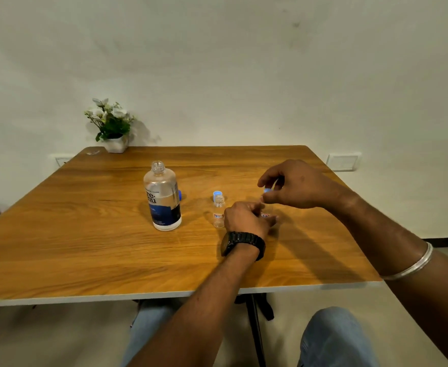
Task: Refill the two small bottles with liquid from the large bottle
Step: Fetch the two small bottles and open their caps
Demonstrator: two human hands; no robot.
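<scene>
Wooden surface (pixel 85 234) carrying the uncapped large bottle (pixel 163 198), upright left of centre. Beside it stands an open small bottle (pixel 219 211). Left hand (pixel 246 217) fingers curl around the second small bottle (pixel 265 214); right hand (pixel 294 184) fingers pinch its blue cap (pixel 267 190) just above.
</scene>
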